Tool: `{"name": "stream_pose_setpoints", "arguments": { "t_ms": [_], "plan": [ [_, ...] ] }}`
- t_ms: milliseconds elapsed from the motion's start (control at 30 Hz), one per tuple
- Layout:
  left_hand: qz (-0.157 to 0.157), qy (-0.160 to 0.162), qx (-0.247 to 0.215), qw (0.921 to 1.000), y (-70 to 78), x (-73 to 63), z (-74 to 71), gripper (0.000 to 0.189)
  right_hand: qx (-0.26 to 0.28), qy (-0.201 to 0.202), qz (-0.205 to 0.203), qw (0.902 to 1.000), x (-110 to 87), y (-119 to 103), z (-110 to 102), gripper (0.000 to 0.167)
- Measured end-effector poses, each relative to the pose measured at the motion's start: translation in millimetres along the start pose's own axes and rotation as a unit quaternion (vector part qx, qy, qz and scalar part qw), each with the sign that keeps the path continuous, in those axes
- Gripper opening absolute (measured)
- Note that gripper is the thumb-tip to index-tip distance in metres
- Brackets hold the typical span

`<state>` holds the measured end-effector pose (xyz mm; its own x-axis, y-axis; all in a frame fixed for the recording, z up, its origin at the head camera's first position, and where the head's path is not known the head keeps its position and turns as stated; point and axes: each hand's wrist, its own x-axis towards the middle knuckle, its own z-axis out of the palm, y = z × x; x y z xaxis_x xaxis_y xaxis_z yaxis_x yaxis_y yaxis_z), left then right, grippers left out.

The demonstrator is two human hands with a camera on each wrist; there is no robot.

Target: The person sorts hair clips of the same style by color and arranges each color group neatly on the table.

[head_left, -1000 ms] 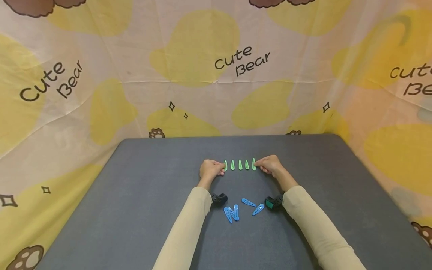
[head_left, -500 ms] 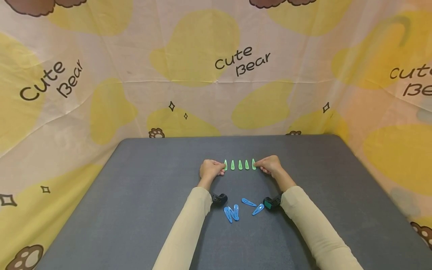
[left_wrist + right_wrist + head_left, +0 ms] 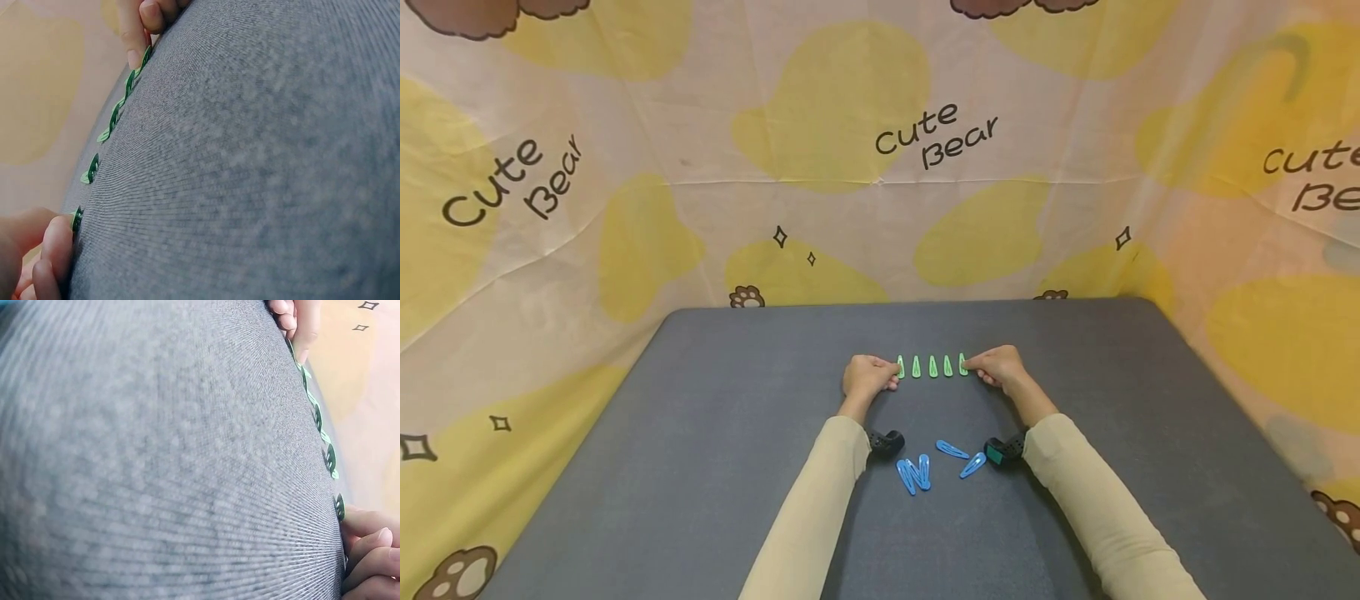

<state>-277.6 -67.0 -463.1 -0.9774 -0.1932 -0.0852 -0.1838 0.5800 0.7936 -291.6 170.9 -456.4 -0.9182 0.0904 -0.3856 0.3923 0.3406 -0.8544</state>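
Note:
Several green snap hair clips stand in a straight row, narrow ends away from me, on the grey table (image 3: 722,433). At the row's left end my left hand (image 3: 867,377) has its thumb and fingertip on the leftmost green hair clip (image 3: 77,220), pinching its side. My right hand (image 3: 1000,367) pinches the outer edge of the rightmost green hair clip (image 3: 339,507), its other fingers curled under. Between the hands, the middle green hair clip (image 3: 933,367) and its neighbours lie untouched, evenly spaced.
Nearer to me lie blue hair clips: a cluster of three with one blue clip (image 3: 924,472) at its right, plus an angled blue clip (image 3: 952,449) and another blue clip (image 3: 972,465) by the right wrist strap (image 3: 1003,451). A patterned curtain (image 3: 835,108) hangs behind the table.
The right forearm has shifted slightly to the left. Both hands stay at the ends of the green row, and the clips look nearly unchanged.

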Motion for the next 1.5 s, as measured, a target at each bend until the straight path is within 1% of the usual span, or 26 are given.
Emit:
{"name": "stream_pose_setpoints", "arguments": {
  "t_ms": [233, 433, 533, 667, 733, 800, 933, 1067, 1233, 1500],
  "plan": [
    [-0.005, -0.003, -0.001, 1.0000, 0.0, -0.6, -0.1, 0.019, 0.003, 0.003, -0.006, 1.0000, -0.7, 0.9, 0.1, 0.014],
    [0.001, 0.001, -0.007, 1.0000, -1.5, -1.0, 0.3, 0.020, 0.003, 0.001, -0.011, 0.9999, -2.2, 1.0, -0.1, 0.015],
    [-0.002, -0.006, -0.032, 0.9995, -3.3, -0.6, 0.8, 0.020, 0.005, -0.006, -0.014, 0.9999, -1.1, 1.8, -1.1, 0.016],
    [-0.004, -0.028, -0.094, 0.9952, -6.0, -0.2, 1.6, 0.020, 0.001, -0.016, -0.014, 0.9998, 2.4, 5.7, -3.7, 0.018],
    [0.004, -0.035, -0.115, 0.9928, -7.0, -0.3, 1.7, 0.021, -0.005, -0.023, -0.017, 0.9996, 2.7, 7.4, -5.8, 0.018],
    [0.017, -0.039, -0.123, 0.9915, -7.3, -0.8, 1.2, 0.020, -0.005, -0.025, -0.017, 0.9995, 1.1, 8.3, -7.5, 0.019],
    [0.039, -0.043, -0.120, 0.9911, -6.1, -2.5, -1.7, 0.020, -0.005, -0.046, -0.042, 0.9981, -7.6, 6.8, -12.1, 0.020],
    [0.052, -0.047, -0.107, 0.9918, -5.2, -4.7, -5.3, 0.022, -0.010, -0.070, -0.074, 0.9948, -18.6, 3.5, -16.1, 0.021],
    [0.071, -0.055, -0.088, 0.9920, -7.3, -8.6, -8.8, 0.024, -0.026, -0.067, -0.075, 0.9946, -28.2, 2.5, -16.1, 0.026],
    [0.088, -0.082, -0.073, 0.9900, -8.2, -19.1, -17.1, 0.024, -0.065, -0.099, -0.104, 0.9875, -46.7, 4.9, -17.1, 0.030]
  ]
}}
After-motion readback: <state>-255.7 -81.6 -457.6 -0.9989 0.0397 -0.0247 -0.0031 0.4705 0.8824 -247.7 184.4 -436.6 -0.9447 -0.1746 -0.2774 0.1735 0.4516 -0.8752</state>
